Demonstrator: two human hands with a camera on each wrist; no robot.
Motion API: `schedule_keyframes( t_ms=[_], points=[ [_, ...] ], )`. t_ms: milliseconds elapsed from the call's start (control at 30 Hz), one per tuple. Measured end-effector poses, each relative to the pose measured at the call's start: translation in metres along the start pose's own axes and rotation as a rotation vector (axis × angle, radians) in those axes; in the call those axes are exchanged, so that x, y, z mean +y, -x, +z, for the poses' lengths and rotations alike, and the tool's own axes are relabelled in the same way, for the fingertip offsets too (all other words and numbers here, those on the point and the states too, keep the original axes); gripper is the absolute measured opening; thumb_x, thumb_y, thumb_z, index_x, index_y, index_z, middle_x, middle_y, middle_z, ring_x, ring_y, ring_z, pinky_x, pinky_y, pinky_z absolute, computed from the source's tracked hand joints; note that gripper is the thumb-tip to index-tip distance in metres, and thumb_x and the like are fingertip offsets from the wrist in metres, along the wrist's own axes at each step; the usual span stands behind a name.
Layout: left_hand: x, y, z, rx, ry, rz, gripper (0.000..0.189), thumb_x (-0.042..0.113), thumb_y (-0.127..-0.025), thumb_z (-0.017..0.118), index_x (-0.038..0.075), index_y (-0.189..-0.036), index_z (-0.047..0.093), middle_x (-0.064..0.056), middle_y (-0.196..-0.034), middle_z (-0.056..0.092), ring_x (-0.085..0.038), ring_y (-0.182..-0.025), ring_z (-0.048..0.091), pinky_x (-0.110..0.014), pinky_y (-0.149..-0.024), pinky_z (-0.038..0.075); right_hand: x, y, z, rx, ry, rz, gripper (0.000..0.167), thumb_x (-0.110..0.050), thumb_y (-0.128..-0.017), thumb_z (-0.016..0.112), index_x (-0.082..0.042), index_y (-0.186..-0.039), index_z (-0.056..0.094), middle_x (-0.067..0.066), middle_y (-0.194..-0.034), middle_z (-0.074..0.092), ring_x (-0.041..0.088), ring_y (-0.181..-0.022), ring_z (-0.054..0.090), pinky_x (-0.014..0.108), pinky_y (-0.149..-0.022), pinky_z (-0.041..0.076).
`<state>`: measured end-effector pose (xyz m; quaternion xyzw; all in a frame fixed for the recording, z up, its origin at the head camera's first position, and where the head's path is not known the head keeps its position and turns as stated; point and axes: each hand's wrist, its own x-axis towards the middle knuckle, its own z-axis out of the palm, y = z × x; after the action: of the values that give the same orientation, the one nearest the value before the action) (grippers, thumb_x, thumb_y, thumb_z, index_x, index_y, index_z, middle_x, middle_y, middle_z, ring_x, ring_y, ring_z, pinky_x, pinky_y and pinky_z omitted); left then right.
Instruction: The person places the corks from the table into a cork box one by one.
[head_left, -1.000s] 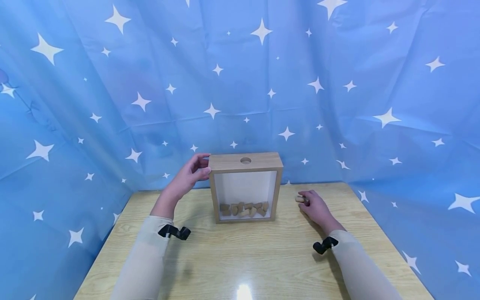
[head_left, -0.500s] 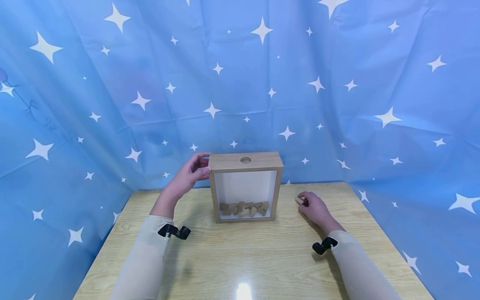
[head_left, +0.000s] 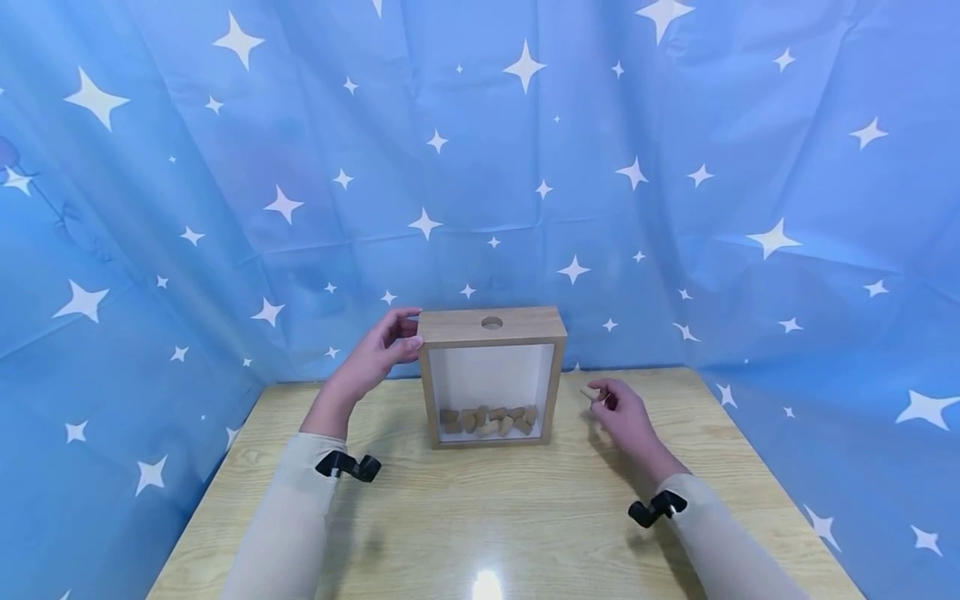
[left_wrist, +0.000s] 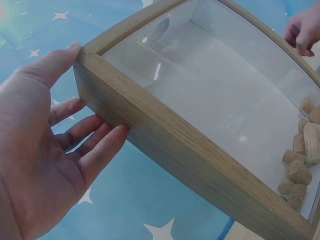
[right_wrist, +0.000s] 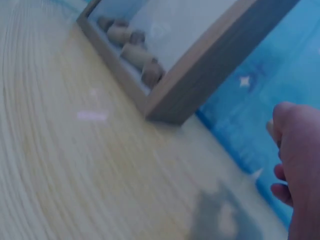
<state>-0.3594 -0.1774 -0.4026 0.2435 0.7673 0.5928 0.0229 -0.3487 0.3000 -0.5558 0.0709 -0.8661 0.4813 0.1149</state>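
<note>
A wooden shadow box (head_left: 491, 326) with a clear front and a round hole in its top stands upright on the table. Several wine corks (left_wrist: 299, 172) lie along its bottom. My left hand (head_left: 372, 354) holds the box's upper left corner; in the left wrist view the thumb is at the front edge and the fingertips touch the side. To the right of the box, my right hand (head_left: 625, 417) pinches a cork (head_left: 589, 392) between thumb and fingers, raised over the table. In the right wrist view that cork is mostly hidden by the hand.
The light wood table (head_left: 480, 500) ends at a blue curtain with white stars (head_left: 480, 167), which hangs close behind the box and along both sides. A black camera mount sits on each wrist.
My right hand has picked the cork up off the table and moved it slightly left and up. The left hand and the box have stayed in place.
</note>
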Motion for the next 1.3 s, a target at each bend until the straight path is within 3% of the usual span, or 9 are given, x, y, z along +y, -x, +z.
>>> schedule_keyframes(
  t_ms=[167, 300, 567, 800, 1100, 1300],
  points=[
    [0.000, 0.001, 0.000, 0.006, -0.004, 0.000, 0.057, 0.029, -0.114, 0.066, 0.016, -0.165, 0.043, -0.019, -0.151, 0.053, -0.038, -0.140, 0.056, -0.057, -0.114, 0.055, -0.029, 0.000, -0.008, 0.076, -0.024, -0.055, 0.034, 0.002, -0.098, 0.070, -0.003, -0.132, 0.072, 0.013, -0.106, 0.063, 0.021, -0.082, 0.056, 0.023, -0.060, 0.049],
    [0.001, 0.001, 0.000, 0.007, -0.008, -0.001, 0.058, 0.030, -0.114, 0.067, 0.017, -0.165, 0.043, -0.018, -0.151, 0.053, -0.038, -0.140, 0.055, -0.057, -0.114, 0.054, -0.055, -0.005, -0.016, 0.176, -0.059, -0.152, 0.031, 0.005, -0.098, 0.070, -0.005, -0.128, 0.075, 0.011, -0.103, 0.063, 0.015, -0.079, 0.057, 0.020, -0.059, 0.048],
    [0.002, 0.001, 0.000, 0.009, -0.001, -0.008, 0.059, 0.031, -0.113, 0.068, 0.016, -0.165, 0.043, -0.018, -0.152, 0.053, -0.038, -0.140, 0.055, -0.058, -0.114, 0.054, -0.105, -0.016, -0.019, 0.358, -0.160, -0.361, 0.029, 0.015, -0.095, 0.072, 0.007, -0.123, 0.073, 0.021, -0.098, 0.062, 0.013, -0.075, 0.055, 0.015, -0.064, 0.046],
    [0.002, 0.000, 0.001, 0.007, -0.005, -0.010, 0.059, 0.030, -0.113, 0.068, 0.016, -0.164, 0.043, -0.018, -0.151, 0.054, -0.038, -0.140, 0.056, -0.056, -0.114, 0.055, -0.162, -0.004, -0.027, 0.350, -0.162, -0.439, 0.023, 0.015, -0.097, 0.070, 0.014, -0.120, 0.069, 0.025, -0.096, 0.060, 0.014, -0.076, 0.055, 0.014, -0.069, 0.045],
    [0.002, -0.002, 0.000, 0.001, 0.004, -0.007, 0.059, 0.030, -0.113, 0.068, 0.015, -0.165, 0.042, -0.020, -0.151, 0.053, -0.038, -0.139, 0.056, -0.056, -0.114, 0.055, -0.190, -0.011, -0.039, 0.315, -0.155, -0.486, 0.024, 0.020, -0.095, 0.071, 0.015, -0.118, 0.067, 0.024, -0.091, 0.062, 0.016, -0.077, 0.055, 0.018, -0.072, 0.045],
    [0.002, -0.001, 0.000, 0.004, 0.008, -0.008, 0.060, 0.029, -0.113, 0.068, 0.015, -0.165, 0.042, -0.019, -0.151, 0.053, -0.038, -0.139, 0.056, -0.055, -0.113, 0.055, -0.205, -0.014, -0.038, 0.280, -0.162, -0.458, 0.022, 0.016, -0.096, 0.073, 0.013, -0.117, 0.065, 0.024, -0.089, 0.062, 0.019, -0.078, 0.055, 0.019, -0.067, 0.043]
  ],
)
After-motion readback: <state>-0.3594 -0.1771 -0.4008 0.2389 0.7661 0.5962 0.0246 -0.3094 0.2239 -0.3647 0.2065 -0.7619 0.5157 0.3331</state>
